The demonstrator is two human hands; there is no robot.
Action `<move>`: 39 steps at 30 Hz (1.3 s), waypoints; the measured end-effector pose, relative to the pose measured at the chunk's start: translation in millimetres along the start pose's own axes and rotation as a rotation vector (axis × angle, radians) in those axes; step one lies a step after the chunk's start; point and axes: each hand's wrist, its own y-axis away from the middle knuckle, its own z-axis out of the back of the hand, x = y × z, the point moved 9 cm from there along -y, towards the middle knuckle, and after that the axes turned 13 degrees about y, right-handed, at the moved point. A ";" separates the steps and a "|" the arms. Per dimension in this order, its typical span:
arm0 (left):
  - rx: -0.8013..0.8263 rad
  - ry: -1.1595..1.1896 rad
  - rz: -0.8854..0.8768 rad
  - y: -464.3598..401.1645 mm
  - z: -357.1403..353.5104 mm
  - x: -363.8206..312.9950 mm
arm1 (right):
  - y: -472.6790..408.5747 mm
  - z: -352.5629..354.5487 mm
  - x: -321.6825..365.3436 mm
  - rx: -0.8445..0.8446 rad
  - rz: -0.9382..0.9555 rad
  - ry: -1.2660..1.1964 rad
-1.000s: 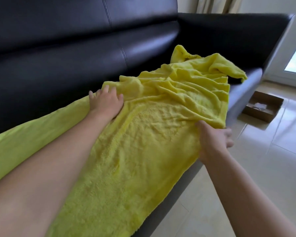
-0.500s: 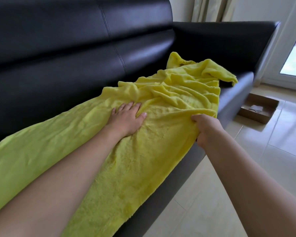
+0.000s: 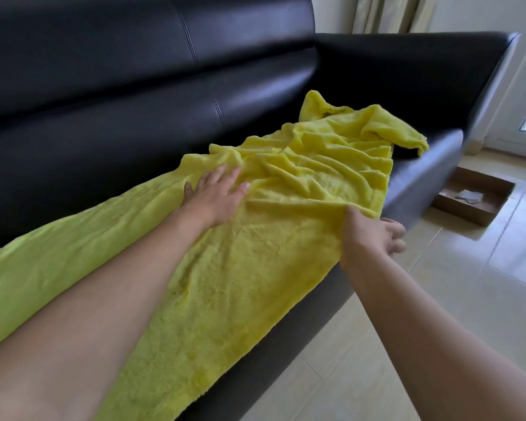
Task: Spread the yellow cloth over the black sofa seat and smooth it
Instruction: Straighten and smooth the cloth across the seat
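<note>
Yellow cloth (image 3: 255,268) runs the length of the black sofa seat (image 3: 419,177), flat near me and bunched in folds toward the far armrest. My left hand (image 3: 216,196) lies flat on it with fingers spread, just short of the wrinkles, while my right hand (image 3: 368,238) pinches its front edge at the seat's lip, thumb on top. I can read no writing anywhere, not even on the cardboard tray (image 3: 474,199) on the floor.
</note>
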 end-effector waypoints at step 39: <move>-0.161 0.238 -0.117 -329.8 -12.9 -192.5 | -300.5 -30.2 274.5 -0.131 0.455 0.809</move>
